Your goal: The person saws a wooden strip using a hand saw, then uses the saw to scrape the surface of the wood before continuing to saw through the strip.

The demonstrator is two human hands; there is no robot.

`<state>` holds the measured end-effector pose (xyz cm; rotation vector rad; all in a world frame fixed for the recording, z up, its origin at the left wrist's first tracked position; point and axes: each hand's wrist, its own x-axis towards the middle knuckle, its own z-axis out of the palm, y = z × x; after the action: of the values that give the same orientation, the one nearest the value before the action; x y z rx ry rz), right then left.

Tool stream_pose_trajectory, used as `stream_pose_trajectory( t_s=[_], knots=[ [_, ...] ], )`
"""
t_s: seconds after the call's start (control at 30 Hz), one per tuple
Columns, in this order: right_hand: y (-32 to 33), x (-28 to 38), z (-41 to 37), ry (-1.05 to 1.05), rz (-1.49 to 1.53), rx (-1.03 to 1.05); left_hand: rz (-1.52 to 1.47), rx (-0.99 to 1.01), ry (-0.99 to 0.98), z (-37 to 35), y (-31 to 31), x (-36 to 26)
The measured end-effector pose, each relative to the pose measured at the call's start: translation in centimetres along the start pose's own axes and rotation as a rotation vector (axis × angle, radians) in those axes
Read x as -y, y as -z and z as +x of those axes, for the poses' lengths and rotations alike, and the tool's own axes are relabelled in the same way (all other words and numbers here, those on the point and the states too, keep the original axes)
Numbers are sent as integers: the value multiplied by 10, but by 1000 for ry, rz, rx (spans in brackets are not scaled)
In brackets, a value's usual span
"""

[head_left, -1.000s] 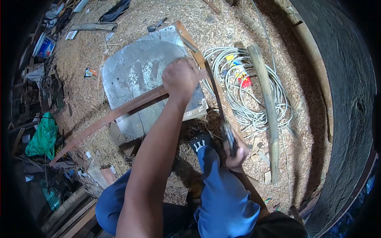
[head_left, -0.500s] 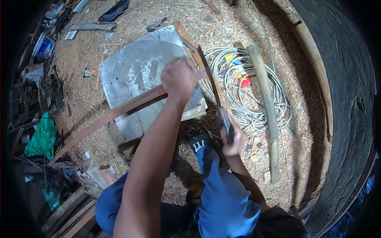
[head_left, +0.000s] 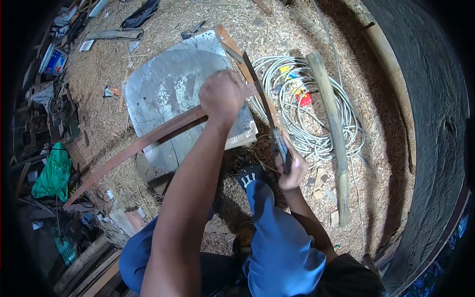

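My left hand (head_left: pixel 221 95) is closed in a fist round a long reddish wooden strip (head_left: pixel 153 134), close to its right end. The strip lies across a worn grey metal-topped work surface (head_left: pixel 153 89) and reaches far out to the lower left. In my right hand (head_left: pixel 294 173) is the dark handle of a handsaw (head_left: pixel 265 101). Its long blade points up and away from me, crossing the strip just right of my left fist. Behind the blade, a brown board (head_left: pixel 232 44) runs along the right edge of the work surface.
A coil of pale cable (head_left: pixel 277 74) lies on the shavings at right, with a wooden pole (head_left: pixel 330 114) across it. A dark hammer-like tool (head_left: pixel 193 30) rests beyond the work surface. Green plastic (head_left: pixel 53 171) and clutter line the left. A large dark beam (head_left: pixel 430 123) curves along the right.
The saw has shifted slightly, its tip a little farther up and left. My right hand, blurred before, now shows more sharply. My left hand stays on the strip.
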<state>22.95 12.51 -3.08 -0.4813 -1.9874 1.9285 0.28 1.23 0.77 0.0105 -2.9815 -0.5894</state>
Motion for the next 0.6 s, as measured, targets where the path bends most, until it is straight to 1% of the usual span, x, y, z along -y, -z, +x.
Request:
stream_pose_trajectory(
  t_s=[0.03, 0.07, 0.13, 0.17, 0.2, 0.27, 0.3, 0.33, 0.4, 0.47, 0.5, 0.53, 0.6],
  knots=[
    [4, 16, -4, -20, -63, 30, -2, 12, 9, 0, 1, 0],
    [11, 9, -18, 3, -16, 28, -6, 25, 16, 0, 1, 0],
    [24, 12, -51, -43, 12, 5, -22, 31, 14, 0, -3, 1],
    [25, 5, -60, -44, 84, -34, -28, 43, 11, 1, -5, 4],
    [21, 8, -55, -52, 90, -30, -19, 45, 17, -1, -5, 8],
    [11, 14, -27, -41, -42, -9, -53, 10, -38, 0, -6, 7],
    [13, -2, -16, -9, -66, 45, -56, 12, -44, 0, -4, 4],
    [2, 6, 5, 13, -37, 36, -13, 28, -18, 0, -2, 2],
    [-1, 0, 10, -32, 56, 23, 31, 45, 4, 0, 1, 0],
    [7, 3, -13, -13, 8, 30, 27, 39, 9, 1, -1, 2],
    [14, 0, -30, -37, 24, 15, 23, 33, 11, 0, -2, 2],
    [13, 4, -44, -44, 40, -53, -3, 32, 6, 0, -2, 1],
    [23, 13, -57, -127, 49, -39, -21, 33, 7, 2, -1, 5]
  ],
)
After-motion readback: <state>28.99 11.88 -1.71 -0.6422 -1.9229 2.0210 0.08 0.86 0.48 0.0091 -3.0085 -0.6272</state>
